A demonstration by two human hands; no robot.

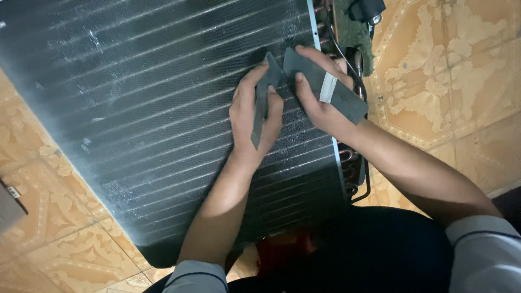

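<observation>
A large dark finned coil panel lies flat on the tiled floor. Both hands hold a grey foam strip over the panel's right part. My left hand grips the strip's folded left end between thumb and fingers. My right hand pinches the strip's wider right part, which carries a white band and reaches to the panel's right edge.
Copper tube bends and black wiring run along the panel's right edge. Patterned orange floor tiles surround the panel. A grey object pokes in at the left edge. My dark-clothed lap is at the bottom.
</observation>
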